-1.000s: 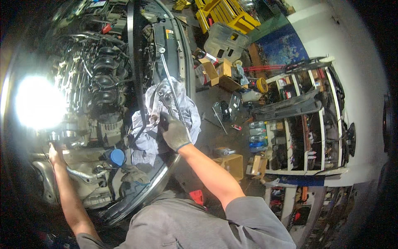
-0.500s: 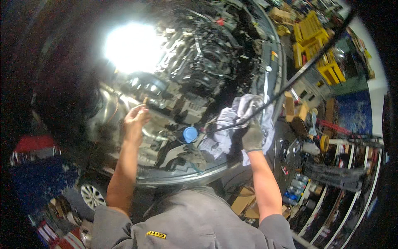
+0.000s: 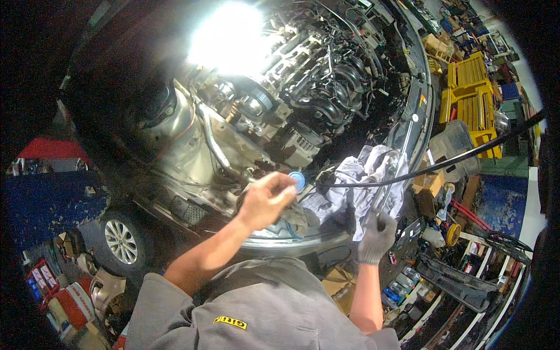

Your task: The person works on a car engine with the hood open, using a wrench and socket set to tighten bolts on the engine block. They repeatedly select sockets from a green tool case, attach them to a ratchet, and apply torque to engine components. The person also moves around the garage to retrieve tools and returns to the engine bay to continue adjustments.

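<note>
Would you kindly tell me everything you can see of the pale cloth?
The pale cloth looks like soft, whitish-grey fabric with darker patches. It lies crumpled along the engine bay's rim. A metal bar and a black rod cross over it. The gloved right hand is at its lower right edge; contact is unclear.

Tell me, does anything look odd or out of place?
Yes: the right hand is gloved but the left hand is bare, an odd mismatch. The rag lies crumpled beside the engine, which looks untidy.
</note>
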Tool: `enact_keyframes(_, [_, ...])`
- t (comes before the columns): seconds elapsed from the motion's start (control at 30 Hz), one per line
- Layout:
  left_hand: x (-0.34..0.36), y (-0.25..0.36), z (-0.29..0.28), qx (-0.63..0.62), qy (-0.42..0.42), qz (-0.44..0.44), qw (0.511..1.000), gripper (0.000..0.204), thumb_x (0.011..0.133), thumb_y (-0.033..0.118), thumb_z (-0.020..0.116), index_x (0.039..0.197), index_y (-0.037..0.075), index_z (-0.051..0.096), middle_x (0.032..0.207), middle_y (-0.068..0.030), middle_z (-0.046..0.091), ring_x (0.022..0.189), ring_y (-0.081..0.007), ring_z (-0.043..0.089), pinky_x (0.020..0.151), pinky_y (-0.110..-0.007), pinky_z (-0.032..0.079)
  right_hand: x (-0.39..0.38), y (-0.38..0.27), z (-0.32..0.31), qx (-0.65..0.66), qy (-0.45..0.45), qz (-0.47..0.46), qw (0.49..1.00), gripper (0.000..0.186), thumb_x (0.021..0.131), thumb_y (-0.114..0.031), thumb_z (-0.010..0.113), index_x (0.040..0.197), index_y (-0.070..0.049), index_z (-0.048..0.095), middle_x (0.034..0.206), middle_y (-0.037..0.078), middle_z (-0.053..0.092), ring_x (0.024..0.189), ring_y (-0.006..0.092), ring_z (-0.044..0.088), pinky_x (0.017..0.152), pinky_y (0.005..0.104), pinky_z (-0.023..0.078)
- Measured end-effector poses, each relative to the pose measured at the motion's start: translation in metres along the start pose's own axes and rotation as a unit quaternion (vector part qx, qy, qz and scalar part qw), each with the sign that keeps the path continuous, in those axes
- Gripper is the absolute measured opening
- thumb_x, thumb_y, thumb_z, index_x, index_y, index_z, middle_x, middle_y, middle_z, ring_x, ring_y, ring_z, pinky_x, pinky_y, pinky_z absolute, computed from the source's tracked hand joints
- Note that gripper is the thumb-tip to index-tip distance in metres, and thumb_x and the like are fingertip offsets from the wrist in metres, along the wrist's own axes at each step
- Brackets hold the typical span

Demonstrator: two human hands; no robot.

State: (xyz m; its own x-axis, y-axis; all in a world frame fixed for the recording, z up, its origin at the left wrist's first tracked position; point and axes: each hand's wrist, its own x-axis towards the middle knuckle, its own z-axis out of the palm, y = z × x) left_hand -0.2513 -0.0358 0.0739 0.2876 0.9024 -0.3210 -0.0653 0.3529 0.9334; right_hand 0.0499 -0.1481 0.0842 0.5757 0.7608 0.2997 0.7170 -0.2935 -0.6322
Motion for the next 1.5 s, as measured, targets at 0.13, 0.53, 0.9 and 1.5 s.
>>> enact_keyframes(0.13, [-0.022, 0.006, 0.022, -0.032, -0.124, -0.092, 0.987, 0.034, 0.097, 0.013, 0.078, 0.126, 0.000, 0.067, 0.110, -0.0061, 0.073, 0.099, -0.0127, 0.066, 0.090, -0.028, 0.053, -0.039, -0.061, 0.013, 0.167, -0.148, -0.088, 0.971, 0.023, 0.085, 0.002, 0.080, 0.101, -0.006, 0.066, 0.105, 0.014, 0.075, 0.093, 0.0248, 0.073, 0.083, 0.0347, 0.059])
enact_keyframes(0.53, [0.046, -0.022, -0.051, -0.182, 0.222, -0.016, 0.958, 0.039, 0.094, 0.007, 0.078, 0.130, -0.004, 0.068, 0.118, -0.0107, 0.074, 0.098, -0.0157, 0.069, 0.086, -0.029, 0.056, -0.018, -0.164, 0.154, 0.207, -0.220, -0.186, 0.935, 0.037, 0.084, -0.003, 0.080, 0.119, -0.005, 0.067, 0.119, 0.020, 0.070, 0.108, 0.0373, 0.070, 0.090, 0.0414, 0.058])
enact_keyframes(0.9, [0.201, -0.080, -0.144, 0.085, 0.310, 0.004, 0.947, 0.061, 0.082, 0.016, 0.091, 0.133, -0.003, 0.064, 0.130, -0.0199, 0.072, 0.120, -0.0276, 0.069, 0.104, -0.040, 0.054, -0.036, -0.117, 0.108, 0.138, -0.337, -0.055, 0.930, 0.025, 0.087, -0.010, 0.078, 0.109, -0.002, 0.073, 0.113, 0.020, 0.073, 0.103, 0.0378, 0.072, 0.092, 0.0430, 0.057])
enact_keyframes(1.5, [0.209, -0.081, -0.137, 0.172, 0.335, -0.004, 0.926, 0.055, 0.075, 0.021, 0.095, 0.120, 0.000, 0.070, 0.116, -0.0165, 0.077, 0.110, -0.0263, 0.073, 0.099, -0.038, 0.056, -0.030, -0.121, 0.111, 0.131, -0.359, -0.051, 0.923, 0.023, 0.087, -0.010, 0.078, 0.107, -0.001, 0.073, 0.108, 0.021, 0.074, 0.100, 0.0393, 0.072, 0.089, 0.0444, 0.058])
